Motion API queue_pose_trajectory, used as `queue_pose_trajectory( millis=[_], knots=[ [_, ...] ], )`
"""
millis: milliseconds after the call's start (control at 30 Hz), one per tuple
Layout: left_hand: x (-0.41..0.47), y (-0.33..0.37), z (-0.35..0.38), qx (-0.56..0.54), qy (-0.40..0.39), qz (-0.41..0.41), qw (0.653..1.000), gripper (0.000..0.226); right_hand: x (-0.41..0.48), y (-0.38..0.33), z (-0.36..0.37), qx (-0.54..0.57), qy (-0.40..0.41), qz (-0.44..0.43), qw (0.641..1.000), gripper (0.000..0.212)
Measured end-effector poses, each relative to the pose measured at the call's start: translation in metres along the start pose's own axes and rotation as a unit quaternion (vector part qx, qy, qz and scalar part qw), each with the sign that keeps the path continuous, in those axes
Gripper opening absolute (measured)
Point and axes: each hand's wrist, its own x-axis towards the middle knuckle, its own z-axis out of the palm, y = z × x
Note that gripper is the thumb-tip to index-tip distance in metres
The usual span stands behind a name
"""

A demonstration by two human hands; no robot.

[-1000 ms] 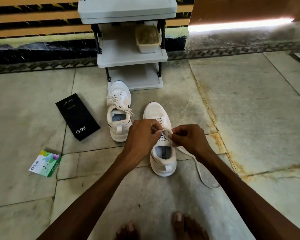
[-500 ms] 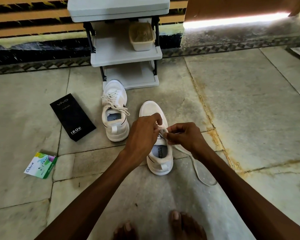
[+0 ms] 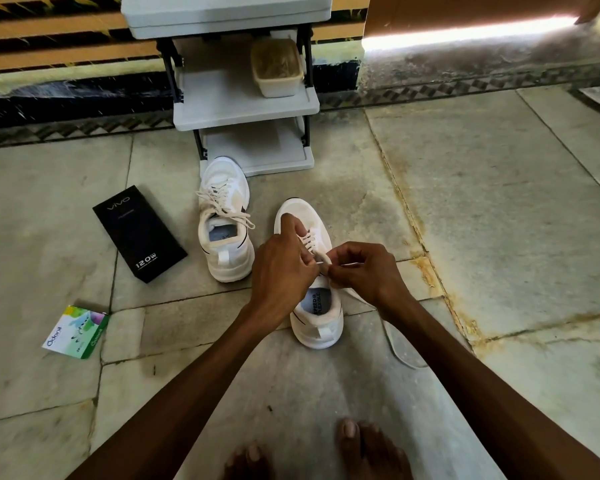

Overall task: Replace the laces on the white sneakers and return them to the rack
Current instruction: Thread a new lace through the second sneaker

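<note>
The near white sneaker (image 3: 317, 320) is stood on the stone floor (image 3: 499, 220), heel towards the bare feet (image 3: 368, 452), in front of the grey rack (image 3: 243, 114). Its lace (image 3: 394, 344) is pinched above the tongue by the curled fingers of the left hand (image 3: 284, 268) and the right hand (image 3: 364, 271), brought close together; the loose length is trailed over the floor to the right. The second sneaker (image 3: 224, 230), already laced, is set just beside it on the left, near a black box (image 3: 139, 233) and a green packet (image 3: 77, 332)
</note>
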Motion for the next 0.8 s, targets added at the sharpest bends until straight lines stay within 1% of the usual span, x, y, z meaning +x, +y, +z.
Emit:
queue_pose_trajectory(
  millis=[100,267,400,533,633,733,800],
  knots=[
    [0.001,-0.002,0.002,-0.043,0.005,-0.025,0.999,0.046,0.001,0.001,0.0,0.001,-0.001,0.0,1.0,0.009],
    [0.0,-0.002,0.005,-0.056,-0.001,-0.023,0.998,0.044,0.003,0.001,0.0,-0.012,-0.012,-0.001,1.0,0.013],
    [-0.005,0.0,0.009,-0.055,0.026,-0.023,0.998,0.038,0.006,0.001,-0.003,-0.053,-0.033,-0.007,0.998,0.019],
    [-0.007,0.001,0.012,-0.064,0.033,-0.04,0.997,0.036,0.006,0.001,0.002,-0.083,-0.018,-0.022,0.996,0.024],
    [-0.007,0.0,0.012,-0.072,0.023,-0.052,0.996,0.037,0.006,0.001,0.007,-0.135,-0.003,-0.035,0.99,0.026],
    [-0.005,-0.002,0.009,-0.103,0.013,-0.071,0.992,0.045,0.008,-0.002,0.004,-0.149,-0.019,-0.045,0.988,0.018],
    [-0.003,-0.002,0.006,-0.101,0.002,-0.087,0.991,0.046,0.01,-0.005,-0.003,-0.138,-0.037,-0.039,0.989,0.015]
  ],
)
